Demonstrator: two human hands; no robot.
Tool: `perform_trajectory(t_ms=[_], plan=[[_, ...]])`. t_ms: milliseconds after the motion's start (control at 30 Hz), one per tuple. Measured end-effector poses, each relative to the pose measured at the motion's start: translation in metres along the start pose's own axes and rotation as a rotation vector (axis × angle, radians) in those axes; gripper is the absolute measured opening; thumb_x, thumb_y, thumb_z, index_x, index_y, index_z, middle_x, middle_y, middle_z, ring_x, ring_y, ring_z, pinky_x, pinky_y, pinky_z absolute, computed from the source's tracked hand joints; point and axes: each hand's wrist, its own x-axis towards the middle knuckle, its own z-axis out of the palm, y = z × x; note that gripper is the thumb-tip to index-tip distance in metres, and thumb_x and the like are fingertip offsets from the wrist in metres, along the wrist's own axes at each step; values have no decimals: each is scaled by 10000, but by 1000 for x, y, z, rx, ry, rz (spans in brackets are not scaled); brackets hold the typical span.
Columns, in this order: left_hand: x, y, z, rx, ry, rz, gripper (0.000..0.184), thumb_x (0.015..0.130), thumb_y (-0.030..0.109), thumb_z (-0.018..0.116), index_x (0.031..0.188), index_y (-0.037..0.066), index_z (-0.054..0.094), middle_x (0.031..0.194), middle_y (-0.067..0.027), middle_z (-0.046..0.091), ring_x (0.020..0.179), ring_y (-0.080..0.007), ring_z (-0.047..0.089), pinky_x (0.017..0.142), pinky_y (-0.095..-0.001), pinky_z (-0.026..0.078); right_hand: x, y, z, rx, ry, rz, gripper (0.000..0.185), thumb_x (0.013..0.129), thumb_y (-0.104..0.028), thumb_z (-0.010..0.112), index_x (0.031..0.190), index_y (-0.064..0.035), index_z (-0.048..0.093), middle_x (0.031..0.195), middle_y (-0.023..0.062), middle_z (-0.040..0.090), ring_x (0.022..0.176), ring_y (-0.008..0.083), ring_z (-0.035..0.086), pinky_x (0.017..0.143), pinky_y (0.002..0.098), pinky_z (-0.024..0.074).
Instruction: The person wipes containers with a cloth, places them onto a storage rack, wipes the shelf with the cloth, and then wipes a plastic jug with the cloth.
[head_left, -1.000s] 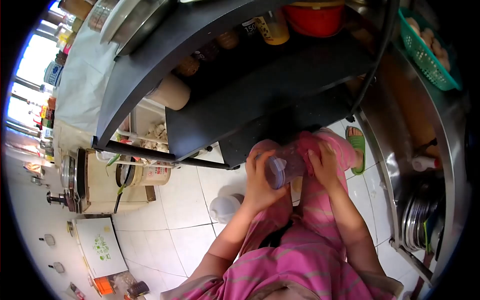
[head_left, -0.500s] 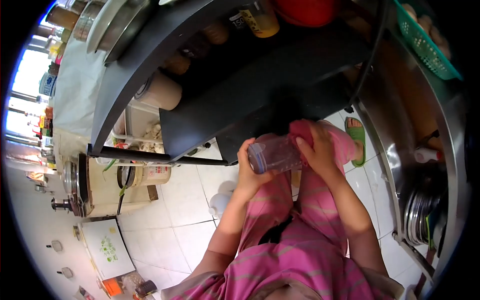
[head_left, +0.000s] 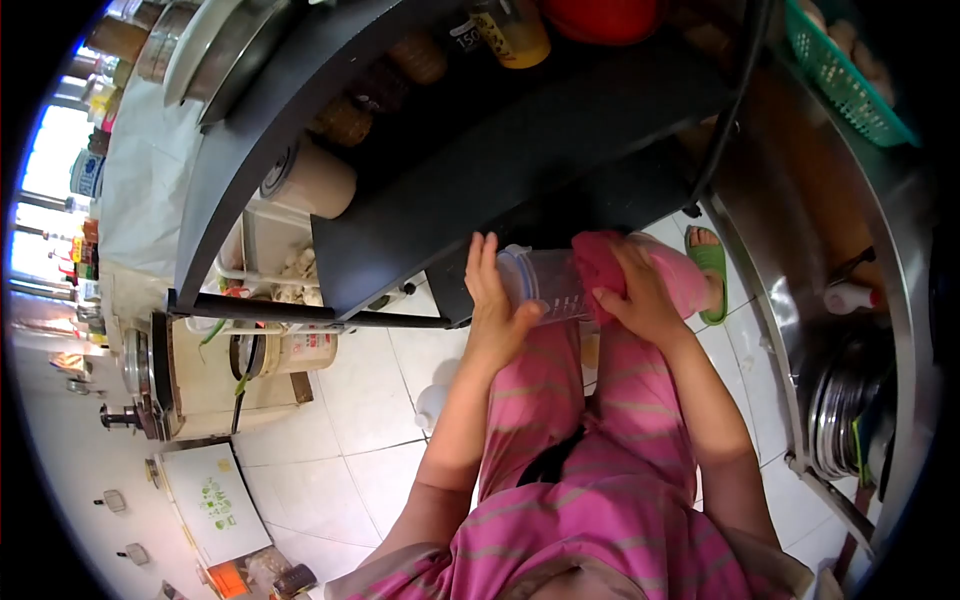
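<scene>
A clear plastic container (head_left: pixel 552 284) with a bluish rim and pale marks on its side lies tilted above my knees. My left hand (head_left: pixel 496 312) is at its rimmed end, fingers stretched out and thumb apart, steadying it without wrapping round. At the other end, my right hand (head_left: pixel 640 298) grips a dark pink cloth (head_left: pixel 594 262) pressed against the container. The cloth and hand hide that end of it.
A black shelf unit (head_left: pixel 480 190) stands close in front, holding a white lidded canister (head_left: pixel 318 182) and several jars. To the right is a metal rack (head_left: pixel 890 230) with a green basket (head_left: pixel 835 75). A white jug (head_left: pixel 432 405) stands on the tiled floor.
My left hand has loosened from its grip on the container's end, its fingers now straightened. The cloth in my right hand has shifted slightly, and the container has turned a little.
</scene>
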Motion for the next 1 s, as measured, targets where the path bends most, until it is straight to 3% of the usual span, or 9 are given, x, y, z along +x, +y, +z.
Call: perform_trajectory(t_ms=[100, 167, 200, 333, 433, 533, 700, 900, 1000], plan=[[6, 22, -16, -138, -8, 304, 953, 749, 349, 791, 1474, 87, 230, 1539, -208, 141, 1386, -382, 234, 1130, -435, 249, -3, 4, -4, 129, -12, 71, 661, 773, -280, 650, 1335, 1, 449, 1319, 221, 491, 1231, 420, 436, 1070, 465, 318], [2, 26, -27, 84, -260, 211, 1018, 589, 186, 886, 1425, 73, 317, 1542, -189, 152, 1378, -378, 253, 1109, -446, 297, -7, 8, 7, 131, 89, 48, 664, 749, -258, 632, 1335, -4, 453, 1300, 223, 502, 1200, 413, 469, 1049, 480, 330], [1, 21, -25, 113, -210, 233, 1038, 482, 48, 889, 1380, 64, 367, 1507, -171, 221, 1351, -369, 302, 1078, -439, 345, -9, 1, 12, 135, 85, 45, 664, 749, -258, 632, 1335, -4, 453, 1300, 223, 502, 1200, 413, 469, 1049, 480, 330], [-8, 15, -23, -9, -180, 50, 939, 508, 59, 843, 1349, 49, 425, 1449, -168, 287, 1319, -386, 323, 1048, -440, 384, -16, -85, 24, 40, 169, -174, 665, 700, -261, 624, 1327, -76, 502, 1345, 163, 491, 1226, 347, 469, 980, 507, 330], [-11, -9, -20, -19, -115, 257, 923, 527, 54, 825, 1353, 51, 413, 1414, -174, 313, 1293, -369, 353, 1046, -424, 381, -10, -105, 29, -7, 22, -425, 643, 706, -260, 621, 1325, -120, 515, 1344, 131, 491, 1198, 329, 481, 965, 514, 324], [-20, 11, -25, -241, -164, -175, 950, 573, 77, 819, 1398, 72, 348, 1360, -166, 341, 1267, -337, 385, 1056, -382, 366, 8, -75, 23, -37, 55, -254, 551, 718, -200, 587, 1262, -115, 567, 1228, 151, 574, 1127, 336, 530, 941, 495, 377], [-8, 26, -24, -174, -158, -212, 950, 578, 74, 831, 1399, 116, 355, 1333, -163, 355, 1249, -324, 407, 1036, -369, 385, 3, -15, 20, 141, 305, 166, 494, 729, -107, 528, 1217, -50, 571, 1062, 224, 619, 973, 416, 570, 842, 459, 468], [-3, 15, -26, -182, -255, -229, 988, 609, 81, 829, 1434, 136, 289, 1341, -172, 323, 1241, -336, 422, 1030, -371, 396, -31, -78, 34, -120, 207, -258, 577, 710, -201, 572, 1277, -97, 547, 1251, 145, 553, 1177, 318, 487, 994, 512, 311], [-8, 17, -33, -105, -359, -222, 1111, 585, 71, 859, 1469, 130, 190, 1452, -192, 238, 1281, -373, 409, 1046, -394, 398, -24, -56, 18, -123, 154, -130, 589, 696, -178, 585, 1278, -88, 548, 1238, 167, 567, 1167, 344, 507, 982, 486, 350]])
